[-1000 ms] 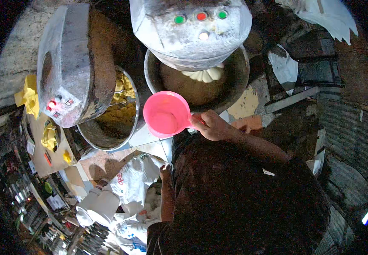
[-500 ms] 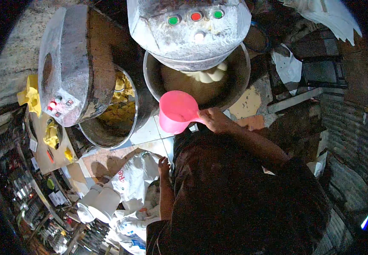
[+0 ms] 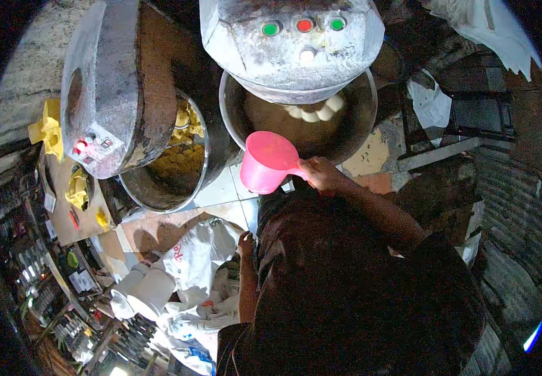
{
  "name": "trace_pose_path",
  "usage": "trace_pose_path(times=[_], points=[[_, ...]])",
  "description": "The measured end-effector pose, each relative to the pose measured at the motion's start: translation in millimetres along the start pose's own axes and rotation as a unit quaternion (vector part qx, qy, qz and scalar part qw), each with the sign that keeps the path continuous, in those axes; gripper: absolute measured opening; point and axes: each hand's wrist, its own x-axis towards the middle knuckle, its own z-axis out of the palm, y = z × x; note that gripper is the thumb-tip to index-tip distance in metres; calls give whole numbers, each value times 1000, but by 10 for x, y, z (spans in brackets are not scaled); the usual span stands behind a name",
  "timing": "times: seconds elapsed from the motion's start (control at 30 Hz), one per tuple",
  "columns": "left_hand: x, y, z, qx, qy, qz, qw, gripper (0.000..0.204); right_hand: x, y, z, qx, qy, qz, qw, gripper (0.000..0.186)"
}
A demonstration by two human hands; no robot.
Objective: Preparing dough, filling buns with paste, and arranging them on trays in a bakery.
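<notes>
My right hand (image 3: 321, 174) is closed around the handle of a pink plastic dipper (image 3: 264, 168), held upright at the near rim of a large metal mixing bowl (image 3: 232, 113). The dipper's inside looks pink, with no contents that I can make out. Pale dough (image 3: 314, 113) shows in lobes at the back of that bowl, under the floury mixer head (image 3: 293, 66). Low at my left side hangs my left hand (image 3: 246, 242), its fingers loosely bent and holding nothing that I can see. A white sack (image 3: 199, 254) is nearest to it.
A second mixer (image 3: 111, 81) stands at the left, over a metal bowl (image 3: 199, 182) of crumbly yellow mixture (image 3: 180, 160). White buckets (image 3: 152, 291) stand near the sack. A board (image 3: 83, 216) with yellow wrappers lies far left; corrugated sheeting (image 3: 515, 200) lines the right.
The view has shifted slightly, and the dough in the bowl has turned into a different shape. The pink dipper remains in my right hand, tilted a little differently; my left hand still hangs low.
</notes>
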Motion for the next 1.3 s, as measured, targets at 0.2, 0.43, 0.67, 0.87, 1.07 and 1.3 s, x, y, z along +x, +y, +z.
trace_pose_path(times=[0.2, 0.43, 0.67, 0.87, 1.07, 1.3], points=[[50, 362, 112, 174, -13, -34, 984, 31, 32, 194, 4, -55, -34, -9, 998, 35], [59, 351, 55, 177, -60, 87, 979, 30, -20, -88, 47, 59, 76, -28, 995, 57], [83, 217, 49, 72, -21, 24, 997, 29, 43, 157, 89, 159, -15, 165, 973, 61], [253, -216, -235, 38, -41, -117, 992, 40, 77, 311, 191, 160, -36, 180, 970, 63], [127, -280, -49, 148, 22, -48, 988, 41, 98, 241, 216, 175, -49, 211, 961, 62], [166, -353, -10, 146, -21, -59, 987, 36, 61, 277, 176, 155, -37, 173, 972, 68]])
